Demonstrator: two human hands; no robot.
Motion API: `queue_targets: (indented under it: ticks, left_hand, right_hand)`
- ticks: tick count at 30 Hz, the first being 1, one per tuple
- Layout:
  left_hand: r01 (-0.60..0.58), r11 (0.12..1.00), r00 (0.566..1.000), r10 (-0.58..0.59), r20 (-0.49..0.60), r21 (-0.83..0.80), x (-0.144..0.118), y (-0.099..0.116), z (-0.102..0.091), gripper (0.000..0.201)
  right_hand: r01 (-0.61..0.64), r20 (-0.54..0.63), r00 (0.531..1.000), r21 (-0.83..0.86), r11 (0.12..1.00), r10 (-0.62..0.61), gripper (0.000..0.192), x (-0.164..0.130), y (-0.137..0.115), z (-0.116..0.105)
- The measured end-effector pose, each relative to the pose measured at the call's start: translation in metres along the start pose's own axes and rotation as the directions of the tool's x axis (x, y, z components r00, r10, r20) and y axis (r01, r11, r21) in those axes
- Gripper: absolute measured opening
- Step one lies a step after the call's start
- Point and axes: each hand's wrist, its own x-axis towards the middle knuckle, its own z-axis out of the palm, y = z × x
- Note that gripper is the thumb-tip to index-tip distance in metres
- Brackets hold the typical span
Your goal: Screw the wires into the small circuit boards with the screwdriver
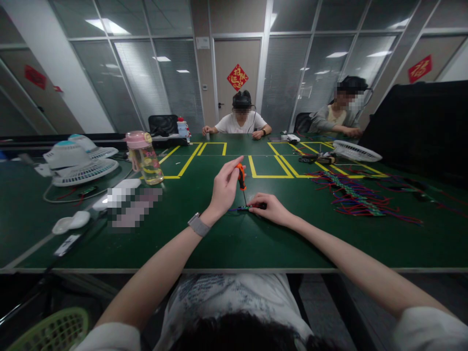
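Observation:
My left hand (224,187) grips a small screwdriver with an orange handle (241,176), held upright with its thin shaft pointing down. Its tip meets a small green circuit board (244,208) lying on the green table (234,243). My right hand (269,207) presses down on the right end of that board, fingers pinched on it. A grey watch band sits on my left wrist. Short coloured wires stick out from the board's left end.
A pile of red, blue and green wired boards (356,197) lies to the right. White fan parts (78,163) and a pink-lidded bottle (144,157) stand at left, another fan grille (356,151) at far right. Two people sit across the table. A green basket (54,331) is below left.

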Motion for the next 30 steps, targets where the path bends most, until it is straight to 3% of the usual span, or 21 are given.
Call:
queue_targets:
  ticks: [2, 8, 15, 22, 26, 30]
  left_hand:
    - [0.026, 0.999, 1.0, -0.026, 0.001, -0.029, -0.0003, 0.0008, 0.0006, 0.03]
    - [-0.053, 0.985, 0.997, 0.063, -0.055, 0.166, -0.0007, -0.0006, -0.002, 0.022]
    - [0.005, 0.999, 1.0, -0.005, 0.0, -0.036, -0.0019, 0.0005, 0.0018, 0.03]
    - [-0.066, 0.985, 0.995, 0.076, -0.057, 0.161, -0.0018, -0.0008, -0.0011, 0.023]
    - [-0.037, 0.998, 0.999, 0.037, -0.008, 0.056, -0.0017, 0.0003, -0.0005, 0.031]
    - [-0.008, 0.999, 0.999, 0.009, -0.036, 0.033, -0.0021, 0.0032, 0.0006, 0.026]
  right_hand:
    - [0.003, -0.004, 1.0, 0.001, 1.0, -0.003, 0.017, 0.0, 0.0006, 0.0003]
    - [-0.003, 0.001, 1.0, 0.0, 1.0, 0.003, 0.018, 0.0003, 0.001, 0.0006]
    - [0.001, 0.004, 1.0, -0.004, 1.0, -0.001, 0.018, 0.0004, 0.003, 0.0005]
    - [0.004, 0.007, 1.0, 0.005, 1.0, -0.004, 0.017, 0.0003, 0.0032, 0.0005]
    - [-0.004, 0.016, 1.0, 0.004, 1.0, 0.004, 0.018, 0.0005, 0.0022, -0.0001]
    - [-0.005, 0.017, 1.0, 0.008, 1.0, 0.005, 0.019, 0.0004, 0.0021, -0.0002]
